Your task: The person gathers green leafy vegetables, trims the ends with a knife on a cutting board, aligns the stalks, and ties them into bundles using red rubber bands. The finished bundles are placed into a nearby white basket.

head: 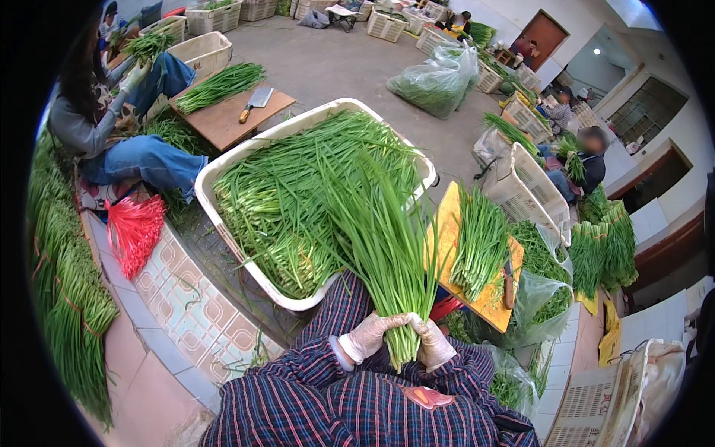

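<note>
A thick bunch of garlic chives (391, 251) stands between my hands, its pale cut ends down and its long leaves fanning away from me. My left hand (370, 336), in a whitish glove, grips the bunch from the left near the stem ends. On the other side my right hand (433, 342), gloved too, is closed around it. The leaf tips hang over a large white plastic crate (252, 269) heaped with loose chives. To the right, a yellow cutting board (438, 251) bears a smaller pile of chives (481, 246) and a knife with a wooden handle (509, 290).
A co-worker (106, 134) sits at the left beside a wooden board (229, 123) with a cleaver (258, 102). Red plastic ties (136, 234) lie on the tiled ledge. Clear bags of greens (539, 302) stand right of the yellow board. Stacked chives (67, 302) line the far left.
</note>
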`<act>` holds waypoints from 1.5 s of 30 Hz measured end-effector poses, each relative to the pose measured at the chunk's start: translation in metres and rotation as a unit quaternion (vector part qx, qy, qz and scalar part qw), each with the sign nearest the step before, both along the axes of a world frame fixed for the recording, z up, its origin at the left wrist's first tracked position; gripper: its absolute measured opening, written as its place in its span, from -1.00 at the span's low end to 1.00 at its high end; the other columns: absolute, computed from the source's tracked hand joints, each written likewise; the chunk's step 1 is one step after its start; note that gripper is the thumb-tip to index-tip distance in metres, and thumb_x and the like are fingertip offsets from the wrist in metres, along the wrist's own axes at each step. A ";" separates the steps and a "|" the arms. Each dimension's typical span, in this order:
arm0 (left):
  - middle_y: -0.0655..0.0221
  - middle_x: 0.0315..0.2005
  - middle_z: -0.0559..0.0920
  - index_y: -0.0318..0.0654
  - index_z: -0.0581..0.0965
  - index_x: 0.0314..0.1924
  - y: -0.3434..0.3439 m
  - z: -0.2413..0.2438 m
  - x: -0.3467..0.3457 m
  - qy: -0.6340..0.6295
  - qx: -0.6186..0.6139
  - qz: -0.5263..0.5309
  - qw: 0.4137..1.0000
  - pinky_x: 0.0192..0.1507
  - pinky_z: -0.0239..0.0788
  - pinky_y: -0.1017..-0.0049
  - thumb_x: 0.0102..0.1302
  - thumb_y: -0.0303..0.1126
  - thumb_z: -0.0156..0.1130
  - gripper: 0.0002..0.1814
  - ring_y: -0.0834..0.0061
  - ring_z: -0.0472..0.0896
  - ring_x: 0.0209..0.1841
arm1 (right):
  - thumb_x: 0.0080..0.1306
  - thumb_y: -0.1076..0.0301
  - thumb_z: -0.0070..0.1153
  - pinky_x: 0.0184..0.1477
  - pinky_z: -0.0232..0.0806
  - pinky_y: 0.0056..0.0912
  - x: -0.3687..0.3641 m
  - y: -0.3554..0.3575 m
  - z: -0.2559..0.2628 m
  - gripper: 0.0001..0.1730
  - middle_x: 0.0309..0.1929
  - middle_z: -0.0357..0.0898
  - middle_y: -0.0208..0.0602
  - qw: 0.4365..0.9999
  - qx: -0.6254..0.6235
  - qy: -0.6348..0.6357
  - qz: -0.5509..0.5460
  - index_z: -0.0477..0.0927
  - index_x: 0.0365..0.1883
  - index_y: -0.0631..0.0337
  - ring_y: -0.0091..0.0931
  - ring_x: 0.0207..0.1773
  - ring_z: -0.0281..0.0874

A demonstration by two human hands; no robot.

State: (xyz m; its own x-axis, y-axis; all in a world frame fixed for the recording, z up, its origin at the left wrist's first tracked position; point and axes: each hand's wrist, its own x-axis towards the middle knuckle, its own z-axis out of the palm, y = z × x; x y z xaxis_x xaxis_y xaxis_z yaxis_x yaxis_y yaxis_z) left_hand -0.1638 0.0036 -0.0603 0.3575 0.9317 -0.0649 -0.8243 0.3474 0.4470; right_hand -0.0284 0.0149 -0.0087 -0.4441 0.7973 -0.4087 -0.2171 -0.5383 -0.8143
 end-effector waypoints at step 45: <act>0.33 0.16 0.35 -0.24 0.17 0.27 -0.067 0.018 0.006 0.081 0.064 -0.191 0.976 0.28 0.09 0.36 -0.06 -0.35 0.46 -0.09 0.41 0.32 0.21 | 0.00 -0.16 0.22 -0.02 0.33 -0.14 0.037 -0.059 0.062 -0.25 -0.12 0.51 0.03 0.799 0.453 -0.390 0.063 0.45 -0.01 0.25 -0.08 -0.06 0.48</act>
State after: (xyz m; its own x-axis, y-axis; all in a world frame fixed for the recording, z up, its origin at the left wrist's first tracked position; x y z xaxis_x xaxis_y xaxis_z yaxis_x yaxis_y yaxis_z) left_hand -0.1576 -0.0630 -0.0423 0.6752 0.7365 -0.0417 -0.5599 0.5484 0.6211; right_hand 0.0088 -0.0440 0.0534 -0.4370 0.8915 0.1191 0.5559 0.3718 -0.7434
